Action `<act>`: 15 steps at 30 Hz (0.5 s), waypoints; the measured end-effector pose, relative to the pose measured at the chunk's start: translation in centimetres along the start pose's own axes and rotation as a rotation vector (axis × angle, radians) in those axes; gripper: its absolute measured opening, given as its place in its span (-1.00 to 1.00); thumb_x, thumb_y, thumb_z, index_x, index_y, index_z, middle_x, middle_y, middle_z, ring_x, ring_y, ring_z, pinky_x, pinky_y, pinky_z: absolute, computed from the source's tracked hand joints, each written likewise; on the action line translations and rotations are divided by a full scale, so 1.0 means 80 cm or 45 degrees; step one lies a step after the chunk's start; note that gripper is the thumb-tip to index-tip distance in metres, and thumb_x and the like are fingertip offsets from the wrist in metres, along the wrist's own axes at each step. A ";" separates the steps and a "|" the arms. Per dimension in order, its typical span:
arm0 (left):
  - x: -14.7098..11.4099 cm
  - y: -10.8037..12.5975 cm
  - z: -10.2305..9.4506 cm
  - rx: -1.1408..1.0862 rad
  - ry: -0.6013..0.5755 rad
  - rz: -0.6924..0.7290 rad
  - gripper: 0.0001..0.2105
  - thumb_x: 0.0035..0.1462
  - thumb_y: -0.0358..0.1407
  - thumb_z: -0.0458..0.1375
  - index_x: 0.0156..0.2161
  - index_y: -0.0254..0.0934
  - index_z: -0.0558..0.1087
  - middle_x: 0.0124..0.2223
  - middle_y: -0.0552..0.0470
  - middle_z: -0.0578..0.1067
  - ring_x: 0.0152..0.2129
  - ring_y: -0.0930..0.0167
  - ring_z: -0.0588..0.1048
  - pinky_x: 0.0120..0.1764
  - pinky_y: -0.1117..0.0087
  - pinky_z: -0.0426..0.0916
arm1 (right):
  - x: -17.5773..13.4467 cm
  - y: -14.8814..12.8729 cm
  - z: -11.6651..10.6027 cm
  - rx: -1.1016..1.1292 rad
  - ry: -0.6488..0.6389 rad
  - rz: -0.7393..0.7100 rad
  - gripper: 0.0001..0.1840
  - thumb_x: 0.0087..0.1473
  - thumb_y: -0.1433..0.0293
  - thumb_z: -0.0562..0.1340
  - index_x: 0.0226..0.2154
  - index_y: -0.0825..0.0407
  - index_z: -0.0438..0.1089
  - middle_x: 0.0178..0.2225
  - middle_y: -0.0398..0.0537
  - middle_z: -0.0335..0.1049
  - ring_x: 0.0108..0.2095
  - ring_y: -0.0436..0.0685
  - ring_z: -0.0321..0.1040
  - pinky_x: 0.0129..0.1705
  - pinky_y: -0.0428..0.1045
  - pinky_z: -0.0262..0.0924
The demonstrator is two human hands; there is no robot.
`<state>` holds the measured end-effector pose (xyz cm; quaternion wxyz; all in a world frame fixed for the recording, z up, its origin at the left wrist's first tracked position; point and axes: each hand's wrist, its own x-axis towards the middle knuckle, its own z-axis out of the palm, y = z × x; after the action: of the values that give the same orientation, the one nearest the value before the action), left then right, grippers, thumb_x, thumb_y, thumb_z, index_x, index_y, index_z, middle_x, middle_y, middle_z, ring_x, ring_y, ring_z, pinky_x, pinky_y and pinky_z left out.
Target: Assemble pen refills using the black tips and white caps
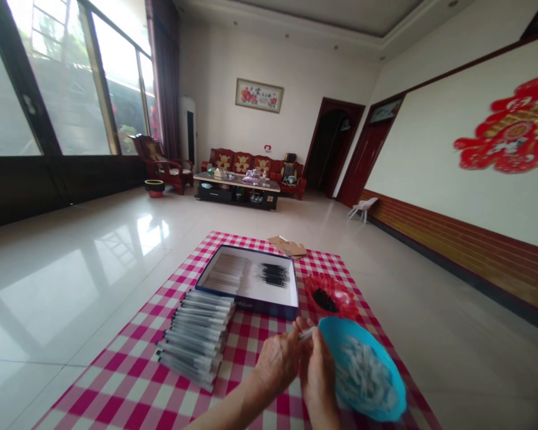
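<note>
My left hand (278,357) and my right hand (319,364) meet over the front of the table, both with fingers closed. Between their fingertips is a small whitish tube-like piece (306,334), partly covered by the fingers. Beside my right hand stands a bright blue bowl (397,376) full of small translucent whitish pieces. Just beyond it is a red flower-shaped dish (343,297) with small black parts inside. To the left of my hands lies a stacked row of clear pens (197,334) with dark ends. Behind them, a shallow box (255,304) holds clear tubes (226,273) and thin black-ended pieces (274,275).
A red-and-white checked cloth (130,382) covers the table. Flat brown cardboard pieces (289,246) lie at its far edge. Across the tiled floor are a low coffee table (237,194), a red wooden sofa (242,161), an armchair (161,164) and a small pale chair (363,208).
</note>
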<state>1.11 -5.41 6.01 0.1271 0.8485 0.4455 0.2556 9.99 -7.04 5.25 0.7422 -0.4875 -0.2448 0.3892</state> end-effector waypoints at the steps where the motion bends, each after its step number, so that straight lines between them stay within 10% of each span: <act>1: -0.003 -0.001 -0.007 0.003 -0.003 0.012 -0.78 0.28 -0.30 -0.08 -0.23 -0.28 0.41 -0.43 -0.04 0.55 -0.53 0.39 0.53 -0.52 0.50 0.23 | -0.004 -0.003 0.001 0.062 -0.016 0.051 -0.48 -0.06 0.01 0.23 -0.20 0.07 0.41 -0.27 -0.02 0.56 -0.16 0.22 0.47 -0.16 0.06 0.36; 15: -0.105 -0.091 -0.093 0.206 -0.035 0.233 -0.84 0.24 -0.42 -0.10 -0.19 -0.26 0.31 -0.36 -0.02 0.44 -0.46 0.39 0.43 -0.37 0.41 0.34 | -0.020 0.075 -0.035 -0.113 -0.254 0.385 -0.20 -0.17 -0.13 0.25 -0.04 0.11 0.27 -0.41 -0.02 0.57 -0.33 0.22 0.52 -0.24 0.07 0.39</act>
<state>-11.92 -8.24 6.32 0.0404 0.8965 0.3837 0.2176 9.10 -8.54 -1.37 0.6251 -0.5100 -0.2581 0.5316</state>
